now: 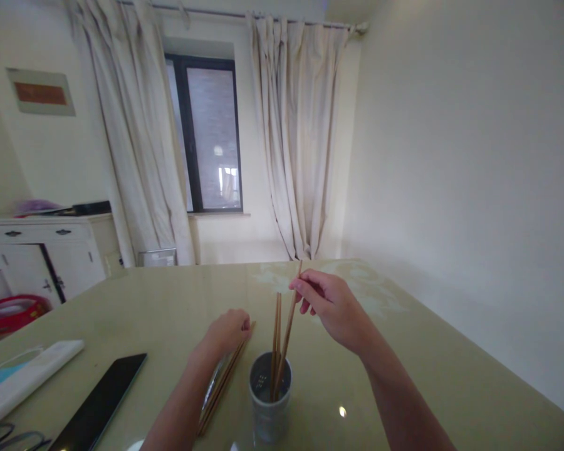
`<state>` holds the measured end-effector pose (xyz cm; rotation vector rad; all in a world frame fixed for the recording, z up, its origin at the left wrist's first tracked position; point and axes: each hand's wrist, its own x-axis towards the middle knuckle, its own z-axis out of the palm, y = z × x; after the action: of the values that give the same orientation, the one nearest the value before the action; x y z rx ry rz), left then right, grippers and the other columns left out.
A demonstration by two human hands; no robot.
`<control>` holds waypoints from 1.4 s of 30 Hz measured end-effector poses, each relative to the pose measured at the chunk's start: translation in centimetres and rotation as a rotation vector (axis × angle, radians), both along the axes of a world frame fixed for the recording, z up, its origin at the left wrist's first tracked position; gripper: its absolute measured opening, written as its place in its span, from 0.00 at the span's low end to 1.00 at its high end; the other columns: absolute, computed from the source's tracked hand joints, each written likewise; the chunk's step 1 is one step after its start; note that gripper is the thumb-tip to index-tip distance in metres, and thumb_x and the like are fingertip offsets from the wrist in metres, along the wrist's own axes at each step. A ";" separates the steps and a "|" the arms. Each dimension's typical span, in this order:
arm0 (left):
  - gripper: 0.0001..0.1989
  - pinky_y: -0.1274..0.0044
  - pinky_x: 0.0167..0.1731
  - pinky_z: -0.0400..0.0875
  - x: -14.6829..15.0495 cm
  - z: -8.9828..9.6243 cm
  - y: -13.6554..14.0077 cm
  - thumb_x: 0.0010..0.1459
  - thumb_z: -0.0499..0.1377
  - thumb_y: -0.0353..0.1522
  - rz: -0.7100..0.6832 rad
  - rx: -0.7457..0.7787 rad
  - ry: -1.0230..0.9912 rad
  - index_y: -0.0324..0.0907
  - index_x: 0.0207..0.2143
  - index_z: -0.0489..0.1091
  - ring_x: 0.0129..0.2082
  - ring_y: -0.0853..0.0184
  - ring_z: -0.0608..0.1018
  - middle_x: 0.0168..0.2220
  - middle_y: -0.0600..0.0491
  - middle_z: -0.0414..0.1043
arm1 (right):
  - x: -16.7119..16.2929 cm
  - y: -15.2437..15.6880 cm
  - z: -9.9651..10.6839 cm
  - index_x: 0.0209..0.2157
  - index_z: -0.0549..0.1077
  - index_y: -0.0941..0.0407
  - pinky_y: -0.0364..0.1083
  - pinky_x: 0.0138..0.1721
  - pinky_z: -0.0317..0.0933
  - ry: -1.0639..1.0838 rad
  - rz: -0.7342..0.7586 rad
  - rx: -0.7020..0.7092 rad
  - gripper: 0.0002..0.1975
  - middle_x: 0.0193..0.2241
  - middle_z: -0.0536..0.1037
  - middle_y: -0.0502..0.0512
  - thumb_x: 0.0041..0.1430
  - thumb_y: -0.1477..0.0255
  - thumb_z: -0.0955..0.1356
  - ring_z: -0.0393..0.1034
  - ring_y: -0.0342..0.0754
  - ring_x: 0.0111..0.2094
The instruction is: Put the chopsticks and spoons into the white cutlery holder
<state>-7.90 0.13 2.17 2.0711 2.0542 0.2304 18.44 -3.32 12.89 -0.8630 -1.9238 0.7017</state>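
Note:
Pinched between the thumb and fingers of my right hand (pixel 326 300) is the upper part of a wooden chopstick (pixel 289 326). Its lower end is inside a grey cylindrical holder (pixel 271 416), where a few other chopsticks (pixel 276 338) stand leaning. My left hand (pixel 230 331) is left of the holder, its fingers curled over the far ends of a bundle of chopsticks (pixel 222 391) lying on the table. Something shiny, maybe clear wrapping, shows beside that bundle, partly behind my left forearm.
The glossy table (pixel 169 300) reaches toward a window and curtains. At left lie a black phone-like slab (pixel 106 398), a white long device (pixel 32 379) and a dark cable (pixel 14 438). A red basket (pixel 14 316) and a white cabinet (pixel 75 250) stand beyond. A wall runs along the right.

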 end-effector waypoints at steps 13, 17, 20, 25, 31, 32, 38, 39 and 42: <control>0.13 0.69 0.43 0.73 0.5 -1.6 -0.3 0.52 0.67 0.31 0.068 -0.166 0.132 0.41 0.42 0.79 0.50 0.49 0.83 0.50 0.39 0.82 | -2.0 1.3 -2.7 0.28 0.75 0.56 0.40 0.26 0.62 -0.349 -0.034 -0.170 0.17 0.27 0.84 0.53 0.72 0.73 0.63 0.77 0.43 0.22; 0.13 0.68 0.42 0.74 0.7 -2.0 -0.3 0.50 0.67 0.33 0.058 -0.168 0.116 0.41 0.40 0.79 0.48 0.48 0.84 0.48 0.40 0.83 | -2.4 1.7 -3.3 0.26 0.75 0.56 0.40 0.26 0.62 -0.400 -0.044 -0.193 0.18 0.25 0.84 0.53 0.72 0.70 0.64 0.77 0.43 0.22; 0.10 0.69 0.39 0.73 0.9 -2.2 -0.3 0.48 0.66 0.30 0.031 -0.152 0.084 0.41 0.36 0.79 0.45 0.49 0.84 0.44 0.41 0.84 | -2.6 1.8 -3.6 0.25 0.75 0.56 0.40 0.25 0.61 -0.429 -0.047 -0.197 0.19 0.23 0.83 0.53 0.72 0.69 0.64 0.77 0.44 0.21; 0.04 0.74 0.31 0.69 0.5 -1.1 -0.3 0.49 0.61 0.28 -0.024 -0.084 -0.047 0.41 0.23 0.75 0.33 0.58 0.84 0.28 0.47 0.82 | -2.6 1.7 -3.8 0.23 0.74 0.55 0.41 0.24 0.59 -0.448 -0.071 -0.207 0.21 0.22 0.83 0.53 0.72 0.68 0.65 0.76 0.45 0.21; 0.11 0.78 0.28 0.68 -0.8 3.2 -1.1 0.62 0.53 0.34 -0.053 0.105 -0.320 0.40 0.33 0.74 0.27 0.68 0.80 0.30 0.51 0.82 | -1.7 0.9 -2.4 0.23 0.75 0.55 0.42 0.25 0.58 -0.448 -0.195 -0.131 0.21 0.19 0.80 0.52 0.71 0.66 0.67 0.74 0.45 0.20; 0.11 0.79 0.27 0.68 -0.6 4.1 -1.6 0.63 0.53 0.35 -0.081 0.178 -0.414 0.40 0.34 0.73 0.27 0.68 0.79 0.31 0.51 0.82 | -1.6 0.7 -2.0 0.23 0.75 0.55 0.43 0.25 0.58 -0.414 -0.219 -0.090 0.21 0.19 0.80 0.52 0.71 0.66 0.67 0.73 0.45 0.20; 0.12 0.80 0.25 0.63 3.3 8.4 -5.4 0.65 0.59 0.40 -0.371 0.397 -0.798 0.42 0.35 0.73 0.25 0.72 0.70 0.27 0.57 0.73 | -1.3 -0.7 -0.2 0.42 0.77 0.54 0.41 0.26 0.64 0.128 -0.052 0.047 0.16 0.28 0.81 0.49 0.73 0.57 0.66 0.74 0.43 0.24; 0.10 0.81 0.25 0.62 4.1 8.8 -6.0 0.65 0.60 0.39 -0.402 0.398 -0.799 0.42 0.35 0.73 0.25 0.73 0.69 0.27 0.58 0.72 | -1.3 -0.9 -0.1 0.43 0.77 0.54 0.41 0.26 0.64 0.187 -0.015 0.041 0.15 0.29 0.81 0.49 0.73 0.57 0.66 0.74 0.43 0.24; 0.08 0.81 0.25 0.61 5.9 9.4 -7.3 0.65 0.61 0.37 -0.457 0.404 -0.788 0.42 0.37 0.74 0.24 0.74 0.68 0.28 0.59 0.72 | -1.3 -1.2 0.1 0.38 0.75 0.55 0.40 0.25 0.63 0.270 0.029 0.028 0.15 0.29 0.79 0.49 0.72 0.58 0.68 0.74 0.42 0.24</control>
<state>-2.02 -7.12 11.56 2.0878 1.1031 1.2226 17.17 -4.56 12.96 -0.6862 -1.7037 0.7654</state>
